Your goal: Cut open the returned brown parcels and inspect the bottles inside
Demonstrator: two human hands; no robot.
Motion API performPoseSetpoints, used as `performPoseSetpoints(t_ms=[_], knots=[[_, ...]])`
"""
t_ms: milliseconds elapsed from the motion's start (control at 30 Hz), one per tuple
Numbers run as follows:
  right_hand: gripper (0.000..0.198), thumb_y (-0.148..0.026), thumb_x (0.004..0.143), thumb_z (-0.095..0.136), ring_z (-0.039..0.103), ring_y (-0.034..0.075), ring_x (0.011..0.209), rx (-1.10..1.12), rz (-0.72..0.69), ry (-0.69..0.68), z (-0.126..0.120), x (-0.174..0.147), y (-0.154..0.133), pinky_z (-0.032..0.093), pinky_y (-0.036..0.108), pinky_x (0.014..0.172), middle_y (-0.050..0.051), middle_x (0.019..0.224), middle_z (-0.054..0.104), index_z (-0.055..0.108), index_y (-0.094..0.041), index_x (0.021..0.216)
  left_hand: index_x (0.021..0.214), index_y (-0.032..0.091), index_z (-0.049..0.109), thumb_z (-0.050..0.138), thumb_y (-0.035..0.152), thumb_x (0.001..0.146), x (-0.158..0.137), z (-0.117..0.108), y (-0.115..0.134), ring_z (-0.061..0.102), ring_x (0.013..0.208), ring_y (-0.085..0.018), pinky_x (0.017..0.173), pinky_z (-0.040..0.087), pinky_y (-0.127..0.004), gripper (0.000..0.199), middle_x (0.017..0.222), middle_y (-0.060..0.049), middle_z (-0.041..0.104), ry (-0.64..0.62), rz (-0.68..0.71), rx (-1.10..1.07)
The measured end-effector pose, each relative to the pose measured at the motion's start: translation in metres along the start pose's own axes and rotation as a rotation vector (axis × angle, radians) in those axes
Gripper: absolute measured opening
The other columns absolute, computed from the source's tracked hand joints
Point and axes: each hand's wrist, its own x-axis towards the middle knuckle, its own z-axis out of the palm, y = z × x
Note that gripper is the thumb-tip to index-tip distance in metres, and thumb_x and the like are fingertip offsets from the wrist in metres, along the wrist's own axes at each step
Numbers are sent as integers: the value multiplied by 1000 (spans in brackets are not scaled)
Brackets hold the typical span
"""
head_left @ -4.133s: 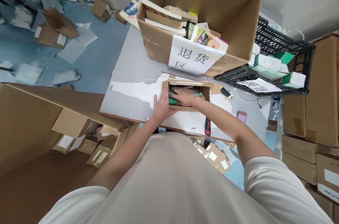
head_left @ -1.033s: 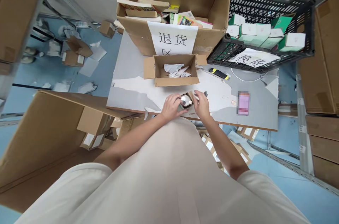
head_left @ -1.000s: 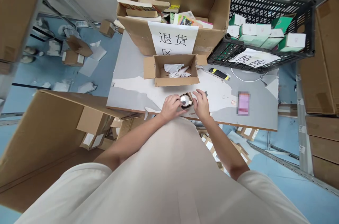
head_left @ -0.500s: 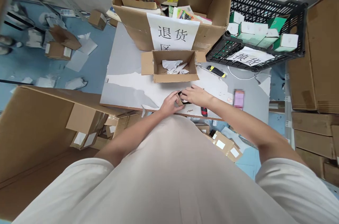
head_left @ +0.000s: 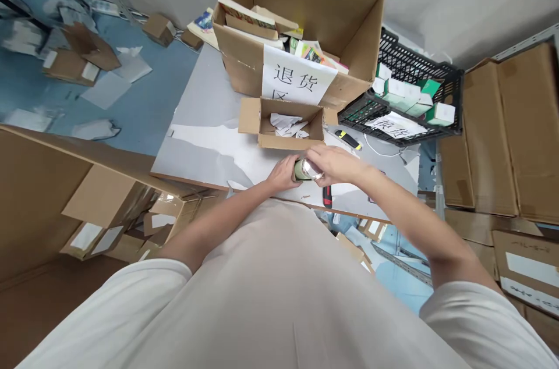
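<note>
My left hand (head_left: 283, 173) is wrapped round the left end of a small box at the table's front edge; most of the box is hidden by its fingers. Out of the box's right side comes a pale green can (head_left: 301, 170) with a shiny silver end. My right hand (head_left: 332, 164) has its fingers curled over that silver end. Just behind both hands stands an open cardboard box (head_left: 288, 142) with crumpled white paper (head_left: 286, 123) in it. A red and black cutter (head_left: 327, 197) lies below my right hand.
A big carton (head_left: 244, 75) of books and a black crate (head_left: 349, 119) of green and white boxes stand behind. A yellow and black cutter (head_left: 348, 139) lies to the right. Left of the table (head_left: 196, 153) is a large open carton (head_left: 39, 183) holding boxes.
The can has come partly out of the small box, its green side now showing. My right hand has shifted to the right with its silver end. The camera view has turned.
</note>
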Motion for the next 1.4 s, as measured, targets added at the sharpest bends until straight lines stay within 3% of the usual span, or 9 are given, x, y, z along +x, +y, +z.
performPoseSetpoints(t_ms=[233, 333, 433, 533, 633, 833, 1100, 1300, 1400], knots=[[59, -29, 67, 69, 59, 18, 77, 429, 233, 542, -87, -48, 26, 49, 32, 70, 4, 97, 65, 55, -20, 123, 140, 16, 32, 83, 48, 53, -5, -29, 15, 46, 127, -39, 104, 37, -58, 106, 135, -20, 48, 12, 21, -62], [45, -36, 74, 65, 60, 21, 86, 510, 344, 830, -97, -47, 43, 51, 36, 77, 3, 102, 66, 61, -23, 117, 144, 16, 26, 86, 55, 46, -7, -52, 38, 36, 135, -41, 109, 32, -60, 122, 144, -24, 38, 195, 135, -169], [34, -44, 82, 59, 61, 22, 89, 606, 420, 967, -97, -34, 52, 52, 41, 81, 3, 101, 67, 64, -24, 110, 145, 20, 24, 86, 52, 51, -1, -72, 68, 40, 135, -36, 107, 40, -51, 117, 146, -22, 36, 368, 143, -447], [41, -52, 85, 56, 61, 22, 94, 713, 411, 975, -95, -21, 52, 53, 42, 83, 4, 105, 67, 61, -26, 116, 137, 24, 35, 82, 48, 62, 6, -86, 90, 52, 125, -29, 99, 49, -42, 92, 139, -17, 48, 394, 24, -730], [52, -62, 86, 51, 58, 25, 109, 825, 267, 894, -97, -17, 48, 52, 44, 89, 5, 124, 61, 56, -30, 127, 127, 23, 43, 81, 48, 64, 5, -94, 97, 57, 120, -27, 96, 50, -39, 78, 133, -15, 54, 388, -48, -876], [54, -67, 84, 50, 60, 23, 111, 1064, 174, 847, -92, -17, 53, 54, 44, 88, 5, 131, 60, 62, -31, 122, 117, 20, 50, 79, 55, 62, -8, -87, 96, 64, 104, -23, 87, 52, -35, 71, 116, -12, 63, 299, -71, -985], [59, -73, 80, 50, 58, 24, 116, 1073, 192, 897, -85, -19, 55, 53, 45, 91, 6, 130, 61, 65, -30, 118, 113, 19, 55, 75, 63, 63, -7, -83, 107, 65, 102, -25, 89, 51, -39, 69, 111, -11, 67, 259, -105, -1072], [68, -71, 72, 62, 54, 28, 121, 1064, 43, 837, -90, -24, 50, 51, 47, 93, 5, 138, 54, 56, -31, 126, 112, 17, 62, 57, 75, 72, -14, -85, 114, 67, 98, -32, 86, 53, -51, 71, 110, -14, 69, -38, -146, -1306], [52, -63, 76, 64, 58, 24, 114, 1042, 125, 899, -85, -17, 53, 51, 44, 91, 3, 131, 59, 61, -30, 116, 111, 17, 63, 51, 75, 76, -13, -83, 113, 64, 108, -32, 93, 50, -50, 68, 115, -14, 68, 48, -221, -1307]])
